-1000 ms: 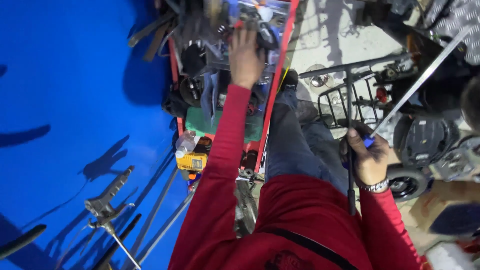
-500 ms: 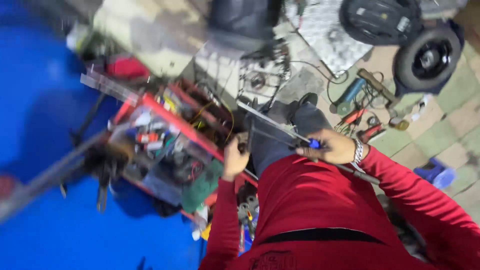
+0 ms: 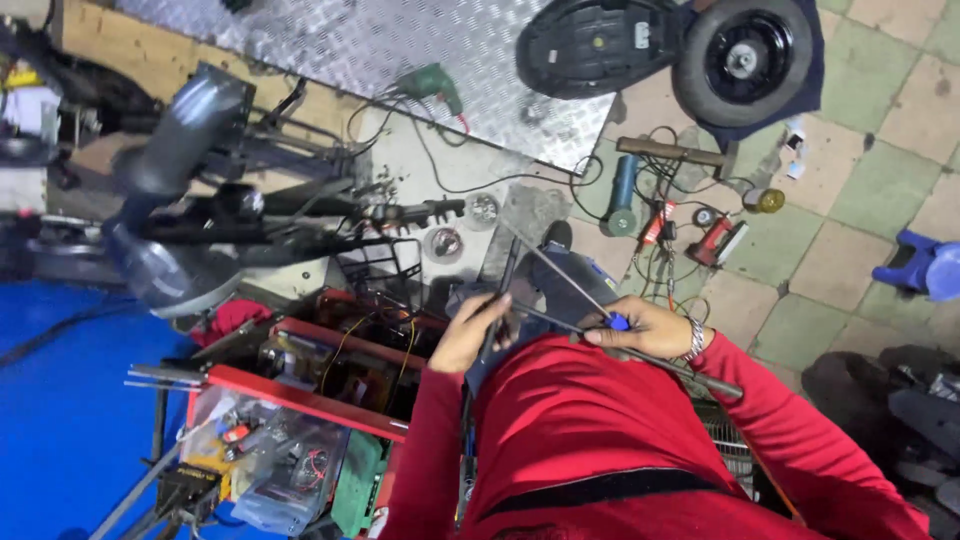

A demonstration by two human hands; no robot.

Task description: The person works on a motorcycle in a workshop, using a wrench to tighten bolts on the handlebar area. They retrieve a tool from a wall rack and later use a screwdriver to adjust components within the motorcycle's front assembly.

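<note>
My left hand (image 3: pixel 468 338), in a red sleeve, is closed around a thin dark tool (image 3: pixel 503 285) just above my lap. My right hand (image 3: pixel 640 328), with a metal wristwatch, grips a long thin metal rod (image 3: pixel 560 272) at its blue handle (image 3: pixel 619 322). The rod slants up and left over my dark trouser knee (image 3: pixel 560 285). A second grey bar (image 3: pixel 690 372) passes under my right wrist. The two hands are close together, about a hand's width apart.
A red tool cart (image 3: pixel 300 398) with trays of small parts stands at lower left on a blue tarp (image 3: pixel 60 430). Ahead lie a wire basket (image 3: pixel 385 262), a grey scooter body (image 3: pixel 170 190), a diamond-plate sheet (image 3: pixel 380 45), a green drill (image 3: pixel 432 84), a scooter wheel (image 3: pixel 745 60) and a blue stool (image 3: pixel 925 265).
The camera has swung from the blue tarp and cart toward the tiled floor. My left hand has come back from the cart's tray to beside my right hand, now holding a dark tool.
</note>
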